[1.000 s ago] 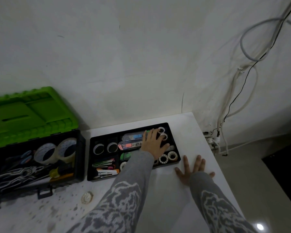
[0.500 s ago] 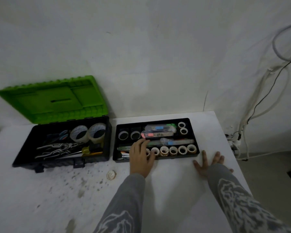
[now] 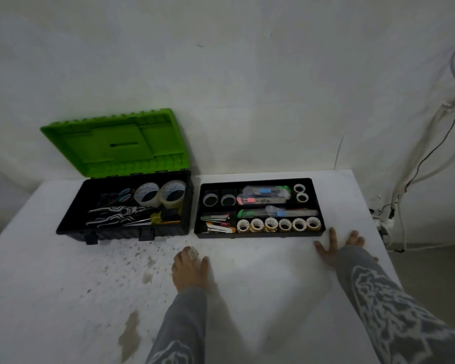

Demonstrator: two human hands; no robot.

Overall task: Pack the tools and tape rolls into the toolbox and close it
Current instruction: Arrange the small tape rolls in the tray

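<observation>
**Head camera: one loose roll in reach, tray not yet in the box**

The left hand (image 3: 191, 269) curls its fingertips round a small loose tape roll (image 3: 193, 253) on the counter (image 3: 63, 298), just in front of the gap between the open toolbox (image 3: 132, 229) and the black tray (image 3: 260, 234). The right hand (image 3: 336, 245) lies flat with its fingers spread, near the tray's front right corner.

A fingertip pinch on so small a ring could slip, and the roll might run off the edge. The tray is a bigger worry. Lifted by one side, it could tilt and spill its row of small rolls (image 3: 279, 224). The two big tape rolls (image 3: 159, 194) stand upright in the box. If the tray rides on them, the green lid (image 3: 116, 145) may not latch.
</observation>
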